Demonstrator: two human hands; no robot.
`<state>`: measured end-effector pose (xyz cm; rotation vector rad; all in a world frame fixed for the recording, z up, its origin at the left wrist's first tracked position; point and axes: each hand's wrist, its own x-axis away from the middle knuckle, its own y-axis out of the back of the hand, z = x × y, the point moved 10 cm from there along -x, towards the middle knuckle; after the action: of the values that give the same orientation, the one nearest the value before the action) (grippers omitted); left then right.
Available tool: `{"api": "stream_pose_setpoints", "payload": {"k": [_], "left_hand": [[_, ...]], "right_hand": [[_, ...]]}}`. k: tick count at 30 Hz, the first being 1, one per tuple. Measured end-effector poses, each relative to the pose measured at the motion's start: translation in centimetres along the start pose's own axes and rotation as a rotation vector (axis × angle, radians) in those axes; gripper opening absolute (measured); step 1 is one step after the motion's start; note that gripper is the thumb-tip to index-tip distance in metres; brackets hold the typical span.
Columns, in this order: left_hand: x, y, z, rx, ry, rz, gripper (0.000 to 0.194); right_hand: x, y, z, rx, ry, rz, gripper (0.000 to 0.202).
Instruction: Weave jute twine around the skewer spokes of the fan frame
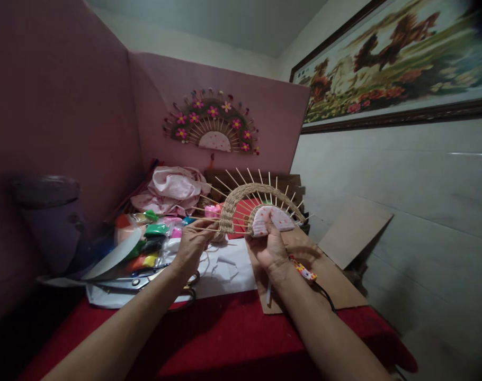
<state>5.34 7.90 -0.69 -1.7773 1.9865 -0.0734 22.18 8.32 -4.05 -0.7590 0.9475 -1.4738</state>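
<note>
A half-round fan frame (241, 197) of thin wooden sticks and woven twine is held up above the table. Its small half-round base is covered in white cloth with pink-red dots. My right hand (269, 246) grips that base, thumb pressed on its front and the fingers behind, mostly hidden. At the fan's left end, my left hand (197, 238) pinches the lowest stick close to the woven band. Bare stick ends stick out past the band all round the arc. Under my right wrist, a patterned glue gun (303, 269) with a black cord lies on cardboard.
Large scissors (135, 283) lie by my left forearm, near bagged coloured clay (155, 229). Pink cloth (177, 185) is heaped behind. A flower-decorated fan (213, 124) hangs on the pink board. Cardboard (336, 286) and white paper (225, 275) cover part of the red tablecloth (225, 338).
</note>
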Motion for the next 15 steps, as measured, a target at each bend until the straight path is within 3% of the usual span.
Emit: {"api": "stream_pose_setpoints", "payload": {"k": [5, 10, 15], "left_hand": [[0.0, 0.1, 0.2, 0.023, -0.002, -0.005, 0.024], [-0.2, -0.5, 0.7, 0.008, -0.004, 0.084, 0.017], [-0.2, -0.1, 1.1, 0.038, 0.039, 0.061, 0.015]], "right_hand": [[-0.2, 0.1, 0.0, -0.011, 0.006, 0.013, 0.021], [-0.5, 0.2, -0.3, -0.029, -0.005, 0.028, 0.022], [-0.5, 0.1, -0.4, -0.040, 0.004, 0.016, 0.024]]}}
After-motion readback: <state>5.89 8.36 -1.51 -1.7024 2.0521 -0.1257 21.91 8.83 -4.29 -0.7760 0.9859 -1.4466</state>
